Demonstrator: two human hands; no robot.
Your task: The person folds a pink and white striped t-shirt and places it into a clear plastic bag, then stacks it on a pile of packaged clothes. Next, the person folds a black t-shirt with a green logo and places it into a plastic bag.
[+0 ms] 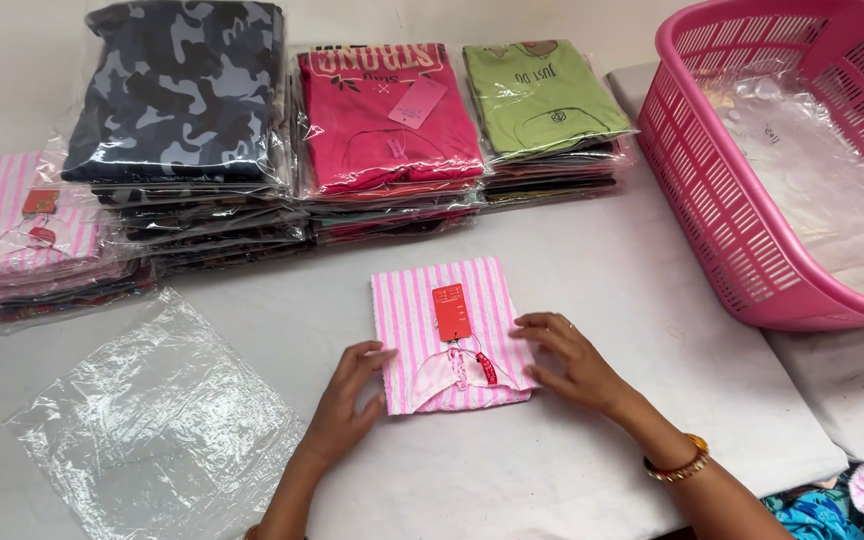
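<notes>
A folded pink-and-white striped garment [414,330] with a red tag [451,311] lies flat on the grey table [602,260]. My left hand [347,400] rests at its lower left corner, fingers spread on the cloth edge. My right hand [572,360] presses its lower right edge, fingers flat and apart. Neither hand grips anything. An empty clear plastic bag [152,420] lies to the left of my left hand.
Stacks of bagged folded shirts line the back: pink striped [27,230], camouflage [182,90], magenta [387,110], green [542,95]. A pink plastic basket [702,200] holding clear bags stands at the right. Patterned cloth [852,500] shows at the bottom right.
</notes>
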